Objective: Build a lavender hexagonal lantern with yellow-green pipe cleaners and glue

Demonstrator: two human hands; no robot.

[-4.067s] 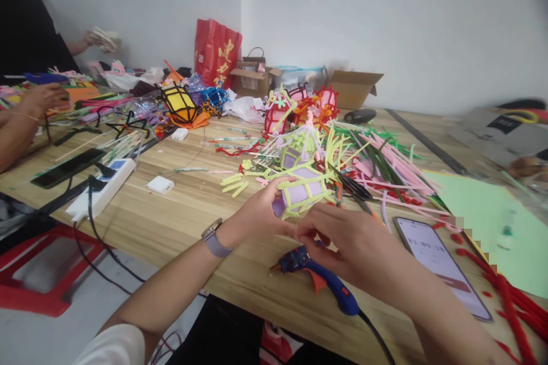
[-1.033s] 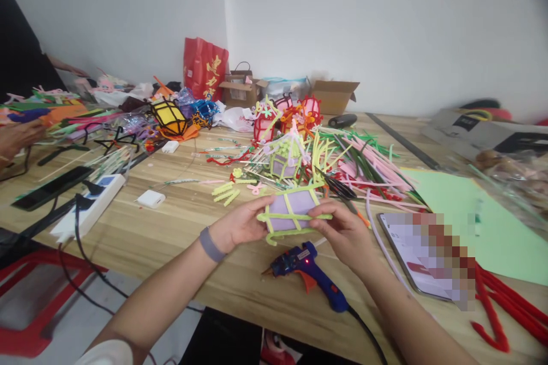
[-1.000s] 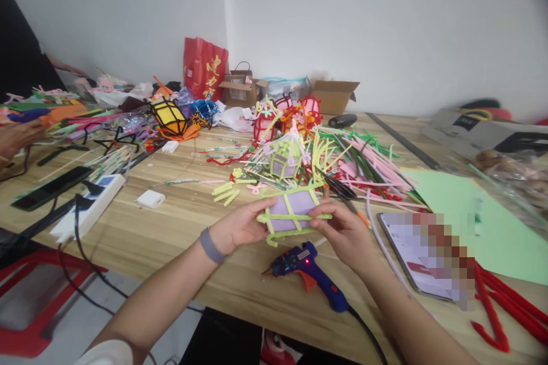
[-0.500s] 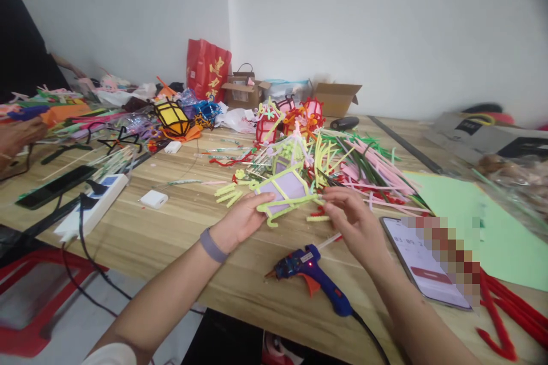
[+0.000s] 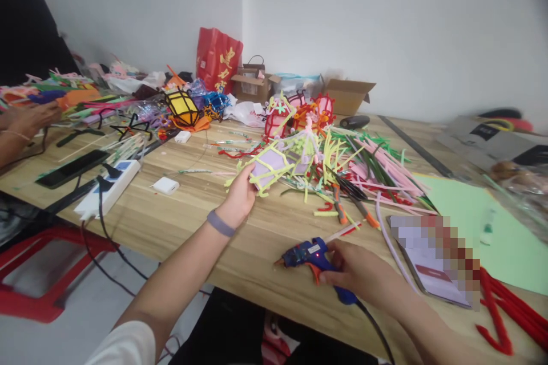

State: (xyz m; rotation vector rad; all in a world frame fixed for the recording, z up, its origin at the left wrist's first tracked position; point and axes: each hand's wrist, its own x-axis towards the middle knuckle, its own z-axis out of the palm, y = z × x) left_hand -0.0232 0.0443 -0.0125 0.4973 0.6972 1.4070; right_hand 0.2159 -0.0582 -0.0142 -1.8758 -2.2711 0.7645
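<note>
My left hand (image 5: 240, 197) is closed on a small lantern (image 5: 270, 166) with lilac panels and a light-yellow pipe-cleaner frame, held tilted over the table. My right hand (image 5: 357, 269) has its fingers round the handle of a blue hot glue gun (image 5: 307, 254) near the table's front edge. The gun's nozzle points left, its orange trigger shows below, and a small red light glows on its side. A glue stick (image 5: 345, 231) juts from its back. Beyond it lie orange-and-grey handled pliers (image 5: 339, 204) and short yellow pipe-cleaner pieces (image 5: 326, 214).
A heap of pipe cleaners (image 5: 385, 168) and finished lanterns (image 5: 280, 125) lies behind. To the right are a phone (image 5: 432, 274), green sheet (image 5: 514, 251) and red pipe cleaners (image 5: 496, 308). A power strip (image 5: 109, 188) and white charger (image 5: 165, 185) sit left. Another person's hands (image 5: 29, 122) work far left.
My right hand has left the lantern and come down onto the glue gun's handle. My left hand has turned the lantern and shifted it slightly up and left. The pliers are now uncovered.
</note>
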